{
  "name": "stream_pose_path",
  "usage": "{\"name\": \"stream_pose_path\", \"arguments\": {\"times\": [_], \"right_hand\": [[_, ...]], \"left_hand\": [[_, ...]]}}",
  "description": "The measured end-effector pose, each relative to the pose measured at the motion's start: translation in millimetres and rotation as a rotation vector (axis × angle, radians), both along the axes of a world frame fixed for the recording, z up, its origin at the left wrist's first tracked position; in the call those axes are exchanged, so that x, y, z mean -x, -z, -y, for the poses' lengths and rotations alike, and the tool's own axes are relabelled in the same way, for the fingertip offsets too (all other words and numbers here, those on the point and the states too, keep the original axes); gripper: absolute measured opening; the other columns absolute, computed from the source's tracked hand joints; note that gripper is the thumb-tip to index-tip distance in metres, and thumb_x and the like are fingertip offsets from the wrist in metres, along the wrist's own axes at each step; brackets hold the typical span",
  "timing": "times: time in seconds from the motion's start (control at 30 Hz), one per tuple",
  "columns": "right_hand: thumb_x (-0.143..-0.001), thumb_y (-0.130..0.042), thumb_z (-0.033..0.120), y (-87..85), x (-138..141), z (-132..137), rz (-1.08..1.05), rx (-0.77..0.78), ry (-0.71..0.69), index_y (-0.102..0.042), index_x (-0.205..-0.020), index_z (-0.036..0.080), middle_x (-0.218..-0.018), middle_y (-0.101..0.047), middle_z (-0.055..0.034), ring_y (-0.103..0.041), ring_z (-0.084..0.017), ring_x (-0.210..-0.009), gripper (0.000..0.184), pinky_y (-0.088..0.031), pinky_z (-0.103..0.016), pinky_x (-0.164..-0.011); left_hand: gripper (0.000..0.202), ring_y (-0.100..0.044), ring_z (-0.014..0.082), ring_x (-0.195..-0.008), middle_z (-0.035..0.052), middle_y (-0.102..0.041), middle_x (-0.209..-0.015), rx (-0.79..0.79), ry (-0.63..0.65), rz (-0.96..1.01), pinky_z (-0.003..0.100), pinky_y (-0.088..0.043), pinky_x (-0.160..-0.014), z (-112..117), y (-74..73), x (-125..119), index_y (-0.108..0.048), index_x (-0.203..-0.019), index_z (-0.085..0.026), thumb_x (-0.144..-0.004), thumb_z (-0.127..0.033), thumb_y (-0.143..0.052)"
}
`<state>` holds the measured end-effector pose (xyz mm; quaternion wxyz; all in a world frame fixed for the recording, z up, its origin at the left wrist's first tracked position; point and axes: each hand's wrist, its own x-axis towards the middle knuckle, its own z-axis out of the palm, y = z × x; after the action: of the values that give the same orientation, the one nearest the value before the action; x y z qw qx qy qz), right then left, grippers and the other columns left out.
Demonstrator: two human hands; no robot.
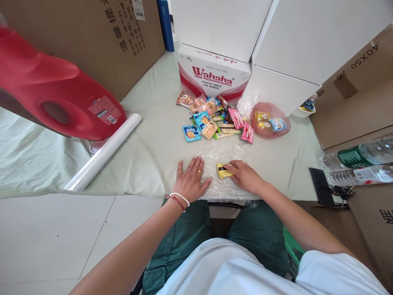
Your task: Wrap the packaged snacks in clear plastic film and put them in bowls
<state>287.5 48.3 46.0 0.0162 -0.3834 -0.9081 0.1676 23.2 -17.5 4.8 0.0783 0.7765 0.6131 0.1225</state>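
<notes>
A sheet of clear plastic film (pixel 211 189) lies crinkled on the cloth-covered table in front of me. My left hand (pixel 190 180) rests flat on the film's left side, fingers spread, holding nothing. On the film's middle is a small yellow packaged snack (pixel 224 171) with a dark band. My right hand (pixel 244 175) has its fingers closed on the snack's right end. Beyond the film lies a pile of wrapped snacks, among them a blue packet (pixel 192 133) and a pink packet (pixel 247 132).
A pink translucent bowl (pixel 287 132) with several packets stands right of the pile. A Wahaha carton (pixel 211 73) is behind it. Left lie a white film roll (pixel 104 151) and a big red jug (pixel 61 90). Plastic bottles (pixel 365 157) and a black phone (pixel 321 186) are at right.
</notes>
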Motion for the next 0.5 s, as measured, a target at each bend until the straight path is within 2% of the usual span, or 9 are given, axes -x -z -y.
{"name": "stream_pose_path", "arguments": {"times": [0.13, 0.23, 0.3, 0.4, 0.5], "right_hand": [[-0.099, -0.053, 0.024, -14.1, -7.7, -33.3, -0.155, -0.076, 0.085, -0.058, -0.149, 0.024, -0.138, -0.062, -0.0163, -0.06, -0.031, -0.123, 0.05, -0.053, -0.049, -0.105], [-0.097, -0.056, 0.027, -27.2, -5.0, -83.7, -0.223, -0.21, 0.236, -0.058, -0.148, 0.022, -0.135, -0.06, -0.0171, -0.059, -0.033, -0.125, 0.051, -0.051, -0.051, -0.107], [-0.095, -0.061, 0.032, -37.9, 8.7, -123.0, -0.21, -0.282, 0.315, -0.06, -0.144, 0.018, -0.136, -0.058, -0.0191, -0.057, -0.037, -0.127, 0.051, -0.049, -0.054, -0.109], [-0.098, -0.061, 0.041, -58.5, 57.6, -177.6, -0.199, -0.389, 0.327, -0.061, -0.139, 0.018, -0.141, -0.053, -0.0194, -0.052, -0.039, -0.134, 0.047, -0.044, -0.057, -0.113], [-0.106, -0.05, 0.04, -73.8, 136.4, -224.6, -0.146, -0.422, 0.247, -0.061, -0.133, 0.016, -0.133, -0.058, -0.0173, -0.049, -0.038, -0.134, 0.038, -0.041, -0.059, -0.115]], "left_hand": [[0.074, -0.032, 0.0352, -0.161, 0.0174, -0.032, -0.172, -0.003, 0.005, 0.018, 0.07, -0.007, -0.131, 0.6, 1.6, 1.2, -0.033, -0.167, -0.014, -0.105, -0.054, -0.037], [0.074, -0.031, 0.0364, -0.161, 0.0166, -0.032, -0.172, 0.006, 0.005, 0.03, 0.069, -0.008, -0.131, 0.9, 0.6, 1.9, -0.033, -0.168, -0.016, -0.105, -0.054, -0.039], [0.074, -0.031, 0.036, -0.161, 0.0162, -0.03, -0.173, 0.019, 0.006, 0.039, 0.069, -0.007, -0.132, 1.3, -1.0, 2.4, -0.033, -0.168, -0.016, -0.105, -0.055, -0.039], [0.074, -0.03, 0.0341, -0.162, 0.0154, -0.03, -0.173, 0.032, 0.01, 0.057, 0.067, -0.006, -0.133, 1.8, -2.8, 3.5, -0.033, -0.167, -0.016, -0.105, -0.055, -0.039], [0.073, -0.029, 0.0331, -0.162, 0.0147, -0.031, -0.172, 0.036, 0.007, 0.074, 0.066, -0.004, -0.134, 2.4, -3.1, 4.8, -0.034, -0.167, -0.018, -0.105, -0.055, -0.04]]}}
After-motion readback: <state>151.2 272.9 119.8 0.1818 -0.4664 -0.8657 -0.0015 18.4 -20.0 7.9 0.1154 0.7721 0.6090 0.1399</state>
